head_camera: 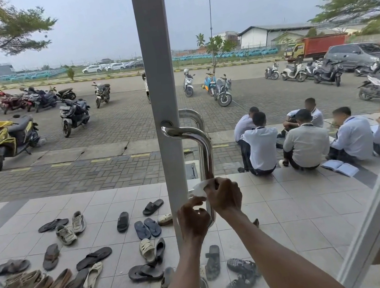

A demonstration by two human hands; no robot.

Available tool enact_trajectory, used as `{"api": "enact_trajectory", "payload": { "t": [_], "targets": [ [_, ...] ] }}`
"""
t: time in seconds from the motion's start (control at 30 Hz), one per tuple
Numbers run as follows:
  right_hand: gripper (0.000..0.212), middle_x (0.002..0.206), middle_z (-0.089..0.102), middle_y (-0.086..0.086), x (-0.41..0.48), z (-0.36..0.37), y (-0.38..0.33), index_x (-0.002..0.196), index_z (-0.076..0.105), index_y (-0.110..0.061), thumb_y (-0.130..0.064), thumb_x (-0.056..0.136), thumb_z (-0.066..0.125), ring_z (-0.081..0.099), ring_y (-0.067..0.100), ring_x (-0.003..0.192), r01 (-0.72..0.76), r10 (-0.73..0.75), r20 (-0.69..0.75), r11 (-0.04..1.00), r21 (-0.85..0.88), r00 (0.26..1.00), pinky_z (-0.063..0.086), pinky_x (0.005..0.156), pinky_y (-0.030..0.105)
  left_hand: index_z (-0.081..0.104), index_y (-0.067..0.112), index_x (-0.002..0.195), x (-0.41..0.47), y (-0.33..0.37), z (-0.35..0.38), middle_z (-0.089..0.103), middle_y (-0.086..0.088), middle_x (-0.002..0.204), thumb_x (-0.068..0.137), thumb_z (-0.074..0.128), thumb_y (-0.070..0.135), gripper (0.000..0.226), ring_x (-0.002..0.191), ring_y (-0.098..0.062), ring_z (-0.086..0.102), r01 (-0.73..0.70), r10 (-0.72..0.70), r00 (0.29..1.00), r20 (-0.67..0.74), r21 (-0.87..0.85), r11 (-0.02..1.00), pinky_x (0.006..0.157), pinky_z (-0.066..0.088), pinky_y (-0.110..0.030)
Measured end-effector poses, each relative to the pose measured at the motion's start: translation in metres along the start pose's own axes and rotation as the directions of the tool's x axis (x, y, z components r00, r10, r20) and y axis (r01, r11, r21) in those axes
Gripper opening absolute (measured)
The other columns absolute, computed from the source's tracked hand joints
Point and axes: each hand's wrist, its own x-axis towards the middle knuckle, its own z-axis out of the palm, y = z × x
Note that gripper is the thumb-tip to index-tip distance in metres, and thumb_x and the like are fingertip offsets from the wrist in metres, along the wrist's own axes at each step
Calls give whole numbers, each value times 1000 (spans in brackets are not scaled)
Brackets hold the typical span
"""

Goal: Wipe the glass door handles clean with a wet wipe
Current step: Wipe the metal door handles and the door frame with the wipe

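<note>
A polished steel pull handle is fixed to the grey vertical door frame of a glass door. Its top bends out from the frame and its bar runs down. My right hand is closed around the lower part of the bar, pressing a white wet wipe against it. My left hand is just below and to the left, fingers pinching the lower edge of the wipe beside the frame. A second handle shows through the glass behind the first one.
Through the glass lie several sandals and shoes scattered on the tiled porch. Several people sit on the step at right. Parked motorcycles fill the paved yard beyond. A white window frame slants at the right.
</note>
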Motion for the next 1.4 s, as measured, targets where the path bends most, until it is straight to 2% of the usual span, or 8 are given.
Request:
{"api": "enact_trajectory", "payload": {
  "t": [0.13, 0.27, 0.47, 0.6, 0.77, 0.93, 1.2, 1.4],
  "targets": [
    [31, 82, 74, 5, 3, -3, 1, 83, 74, -15, -36, 89, 52, 67, 27, 81, -24, 21, 80, 999, 34, 997, 38, 60, 25, 74, 13, 105, -4, 7, 9, 75, 1, 98, 72, 56, -10, 44, 90, -14, 70, -14, 14, 1000, 0, -76, 997, 74, 49, -5],
    [26, 86, 75, 0, 9, -14, 6, 91, 75, -16, -36, 84, 59, 68, 18, 84, -37, 10, 231, 993, 113, 973, 50, 70, 26, 67, 15, 108, -4, 11, 18, 73, 4, 99, 80, 71, 6, 30, 93, -15, 69, -11, 9, 1000, -16, -142, 990, 82, 57, -34],
    [39, 96, 73, -2, 20, -35, 12, 104, 73, -20, -48, 80, 61, 66, 13, 89, -7, -95, 453, 976, 218, 886, 54, 83, 33, 70, 19, 97, 10, 25, 26, 75, 1, 89, 83, 70, 14, 15, 79, -17, 71, -49, 29, 989, -147, -129, 990, 68, 56, -32],
    [55, 85, 71, -1, 32, -46, 7, 88, 73, -17, -67, 78, 54, 64, 14, 77, 68, -154, 512, 981, 184, 845, 49, 69, 30, 72, 11, 89, 26, 31, 29, 73, -6, 91, 86, 69, 15, 6, 79, -21, 69, -49, 26, 983, -181, -121, 991, 69, 56, -33],
    [59, 88, 72, -6, 46, -55, -17, 90, 69, -20, -75, 76, 53, 67, 8, 83, 176, -242, 249, 949, 261, 938, 53, 73, 28, 63, 16, 88, 28, 34, 31, 65, 16, 70, 81, 76, 25, 17, 59, 5, 58, -38, 20, 994, -105, -180, 983, 54, 38, -2],
    [28, 78, 73, -7, 62, -51, -39, 93, 71, -21, -46, 81, 69, 69, 5, 74, 326, -337, -39, 867, 376, 941, 58, 72, 35, 72, 16, 95, 32, 26, 31, 76, 4, 85, 83, 75, 27, 16, 73, -8, 68, -30, 29, 1000, -9, -114, 993, 60, 40, -8],
    [25, 80, 73, -11, 50, -34, -29, 94, 71, -20, -42, 83, 68, 68, -2, 76, 300, -282, -104, 875, 381, 954, 57, 74, 34, 73, 13, 83, 40, 16, 21, 74, -3, 78, 79, 75, 21, 9, 72, -17, 68, 31, -35, 975, 219, 23, 999, 66, 52, -31],
    [28, 83, 74, -4, 47, -38, -34, 93, 72, -16, -42, 82, 68, 70, 7, 78, 258, -267, -25, 895, 365, 963, 56, 76, 39, 73, 13, 86, 50, 33, 11, 74, -1, 78, 78, 77, 13, 9, 71, -15, 67, -14, 19, 976, 216, -27, 1000, 65, 52, -26]
  ]
}}
